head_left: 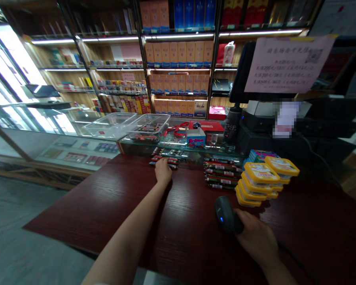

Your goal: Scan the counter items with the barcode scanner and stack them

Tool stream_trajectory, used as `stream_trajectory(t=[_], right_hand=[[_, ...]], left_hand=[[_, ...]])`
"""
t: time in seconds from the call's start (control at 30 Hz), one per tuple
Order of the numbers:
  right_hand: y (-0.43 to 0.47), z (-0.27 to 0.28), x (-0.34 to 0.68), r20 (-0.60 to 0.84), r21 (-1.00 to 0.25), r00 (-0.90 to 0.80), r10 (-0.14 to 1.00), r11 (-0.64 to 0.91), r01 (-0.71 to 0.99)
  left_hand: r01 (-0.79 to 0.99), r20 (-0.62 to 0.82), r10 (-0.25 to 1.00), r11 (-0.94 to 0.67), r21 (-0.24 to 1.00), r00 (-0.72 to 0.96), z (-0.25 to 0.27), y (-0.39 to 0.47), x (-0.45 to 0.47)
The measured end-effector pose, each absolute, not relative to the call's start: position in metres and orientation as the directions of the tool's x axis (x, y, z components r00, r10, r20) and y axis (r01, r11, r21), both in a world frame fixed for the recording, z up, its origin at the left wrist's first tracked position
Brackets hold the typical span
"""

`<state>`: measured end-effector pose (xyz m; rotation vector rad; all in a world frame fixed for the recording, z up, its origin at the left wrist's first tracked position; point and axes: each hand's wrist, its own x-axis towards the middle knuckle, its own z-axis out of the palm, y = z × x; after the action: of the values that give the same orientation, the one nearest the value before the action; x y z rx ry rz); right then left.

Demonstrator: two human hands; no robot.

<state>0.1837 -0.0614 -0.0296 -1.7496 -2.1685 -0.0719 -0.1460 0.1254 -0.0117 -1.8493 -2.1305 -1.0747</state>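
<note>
My left hand reaches across the dark wooden counter, its fingers curled over a small pile of slim, dark-wrapped snack sticks. The hand partly covers them. Lower right, my right hand is wrapped around a barcode scanner with a lit blue light. Beyond the scanner lies a larger stack of similar wrapped sticks, with white barcodes showing. Beside that stack, to its right, stand several yellow-lidded tubs piled on one another.
A glass ledge behind the sticks bears a clear bin with more sticks, and a blue-and-pink box. A monitor with a paper sign stands at the right. Stocked shelves line the back; a glass display case is left.
</note>
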Motion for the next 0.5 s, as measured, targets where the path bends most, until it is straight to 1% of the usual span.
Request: stream_trajectory(t=[0.1,0.17,0.23,0.37,0.43,0.5], right_hand=[[-0.062,-0.029,0.183,0.291,-0.168,-0.161,0.943,0.216,0.962],[-0.062,-0.027,0.182,0.281,-0.164,-0.154,0.947,0.206,0.965],[-0.062,-0.025,0.181,0.270,-0.165,-0.153,0.951,0.203,0.965],[-0.063,-0.022,0.179,0.261,-0.159,-0.143,0.955,0.188,0.969],[-0.064,-0.021,0.179,0.271,-0.163,-0.137,0.953,0.186,0.969],[-0.064,-0.020,0.179,0.281,-0.175,-0.135,0.950,0.189,0.966]], left_hand=[[0.930,0.444,0.860,0.088,0.357,-0.251,-0.009,0.120,-0.178],[0.954,0.395,0.899,0.069,0.292,-0.186,-0.008,0.116,-0.192],[0.973,0.381,0.914,0.053,0.223,-0.138,-0.006,0.111,-0.199],[0.992,0.345,0.931,0.098,0.078,-0.119,0.004,0.101,-0.204],[0.995,0.330,0.939,0.089,0.047,-0.099,0.009,0.096,-0.204],[0.997,0.334,0.940,0.058,0.050,-0.071,0.012,0.090,-0.202]])
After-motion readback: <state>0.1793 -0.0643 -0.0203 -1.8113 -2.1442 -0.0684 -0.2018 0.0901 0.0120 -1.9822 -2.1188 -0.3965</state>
